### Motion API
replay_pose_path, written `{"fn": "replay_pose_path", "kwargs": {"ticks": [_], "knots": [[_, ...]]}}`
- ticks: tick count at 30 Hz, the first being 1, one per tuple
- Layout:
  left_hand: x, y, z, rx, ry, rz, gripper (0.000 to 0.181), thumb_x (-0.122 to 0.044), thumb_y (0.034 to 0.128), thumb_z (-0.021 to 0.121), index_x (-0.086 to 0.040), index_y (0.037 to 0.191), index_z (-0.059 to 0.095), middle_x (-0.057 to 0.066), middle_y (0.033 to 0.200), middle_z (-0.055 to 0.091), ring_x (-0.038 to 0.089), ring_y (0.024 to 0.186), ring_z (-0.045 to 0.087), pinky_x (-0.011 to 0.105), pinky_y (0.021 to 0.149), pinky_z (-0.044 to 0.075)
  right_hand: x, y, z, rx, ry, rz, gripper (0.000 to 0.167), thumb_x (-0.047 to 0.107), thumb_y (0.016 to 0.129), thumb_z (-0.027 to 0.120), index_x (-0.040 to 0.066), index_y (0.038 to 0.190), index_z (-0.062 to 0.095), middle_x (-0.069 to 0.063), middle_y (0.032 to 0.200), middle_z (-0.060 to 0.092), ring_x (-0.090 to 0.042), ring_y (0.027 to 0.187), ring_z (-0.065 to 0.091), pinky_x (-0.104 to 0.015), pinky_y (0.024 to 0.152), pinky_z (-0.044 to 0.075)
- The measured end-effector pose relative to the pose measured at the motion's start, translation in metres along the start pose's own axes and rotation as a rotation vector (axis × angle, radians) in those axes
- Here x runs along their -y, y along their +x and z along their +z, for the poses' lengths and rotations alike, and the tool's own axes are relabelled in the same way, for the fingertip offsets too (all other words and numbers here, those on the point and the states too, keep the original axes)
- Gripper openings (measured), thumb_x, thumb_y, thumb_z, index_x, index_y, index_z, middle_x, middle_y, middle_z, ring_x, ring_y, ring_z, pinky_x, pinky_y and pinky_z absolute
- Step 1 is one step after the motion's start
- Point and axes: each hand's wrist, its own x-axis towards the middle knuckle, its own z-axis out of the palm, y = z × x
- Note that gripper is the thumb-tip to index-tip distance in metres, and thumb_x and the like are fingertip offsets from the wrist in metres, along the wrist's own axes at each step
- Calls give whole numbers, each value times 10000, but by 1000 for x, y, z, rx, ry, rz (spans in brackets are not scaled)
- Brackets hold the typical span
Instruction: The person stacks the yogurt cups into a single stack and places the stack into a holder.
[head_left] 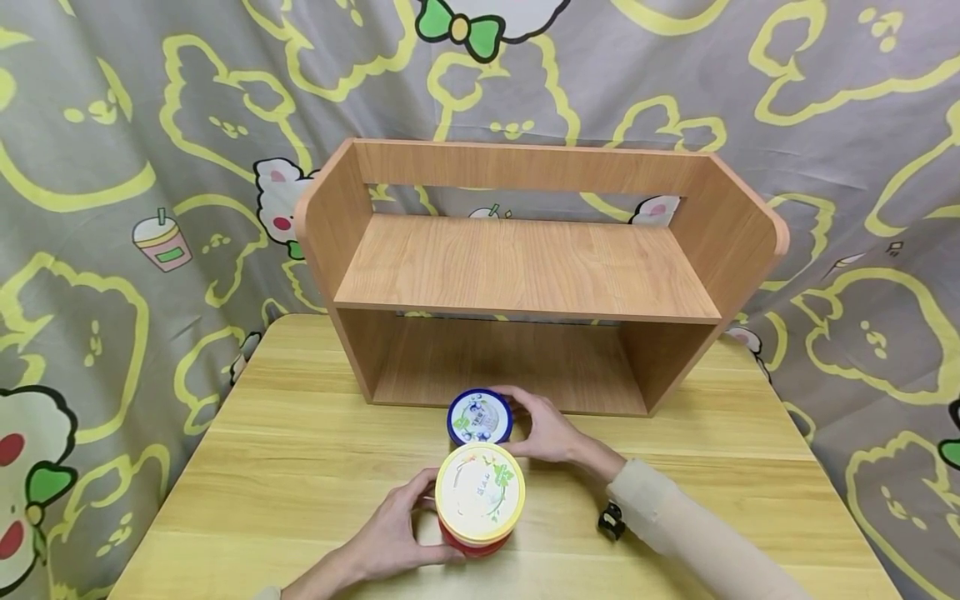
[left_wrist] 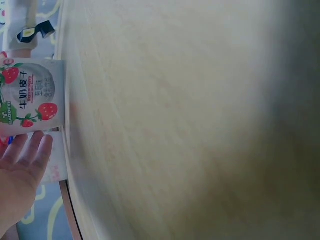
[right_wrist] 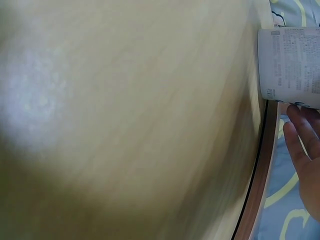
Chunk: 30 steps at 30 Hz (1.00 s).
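Note:
In the head view a yellow-lidded tub (head_left: 480, 492) sits stacked on a red-rimmed tub (head_left: 480, 550). My left hand (head_left: 390, 529) curves its thumb and fingers round the left side of this stack, low by the red rim. The left wrist view shows the lower one as a white strawberry tub (left_wrist: 32, 97) on the table, beside my fingers (left_wrist: 35, 155). Just behind the stack stands a blue-lidded tub (head_left: 480, 418), which my right hand (head_left: 546, 427) holds from the right. A white tub with fine print (right_wrist: 290, 65) appears beside my right hand in the right wrist view.
A wooden two-tier shelf (head_left: 525, 308) stands at the back of the table, its lower front edge close behind the blue-lidded tub. A patterned curtain (head_left: 210, 108) hangs behind. The wooden tabletop (head_left: 300, 450) extends to both sides. My right wrist carries a black device (head_left: 611, 521).

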Motion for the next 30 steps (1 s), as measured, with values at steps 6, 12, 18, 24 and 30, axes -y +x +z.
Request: {"fn": "replay_pose_path", "kwargs": {"ticks": [6, 12, 18, 24, 30], "knots": [[-1, 0, 0, 3, 5, -5, 859, -396, 758, 961, -296, 1471, 492, -73, 1347, 713, 25, 1109, 678, 286, 1052, 567, -2, -4, -2, -15, -12, 11, 857, 279, 799, 930, 135, 1525, 498, -62, 1443, 647, -209, 1213, 646, -357, 1057, 566], [-1, 1, 0, 5, 5, -13, 853, -407, 753, 961, -316, 1462, 494, -91, 1333, 713, 23, 1098, 683, 282, 1060, 557, -3, -10, -7, -42, -33, 49, 862, 307, 782, 943, 149, 1514, 516, -39, 1432, 660, -195, 1199, 649, -364, 1052, 563], [-2, 0, 0, -3, 10, -13, 848, -414, 748, 963, -311, 1454, 503, -99, 1317, 718, 17, 1090, 688, 285, 1064, 551, -4, -16, -11, -59, -40, 64, 889, 357, 770, 952, 161, 1519, 515, -27, 1435, 661, -183, 1195, 644, -375, 1048, 560], [-1, 0, 1, -8, 4, -2, 847, -396, 748, 967, -306, 1452, 505, -95, 1309, 720, 20, 1088, 693, 270, 1064, 548, -7, -21, -15, -67, -39, 67, 907, 397, 764, 954, 179, 1524, 510, -16, 1440, 656, -183, 1202, 642, -377, 1048, 559], [-1, 0, 0, -13, 5, 6, 850, -400, 744, 968, -289, 1451, 509, -84, 1310, 723, 20, 1088, 688, 274, 1043, 566, -7, -27, -17, -69, -56, 72, 900, 440, 776, 938, 197, 1526, 503, -7, 1437, 655, -176, 1196, 638, -380, 1039, 561]]}}
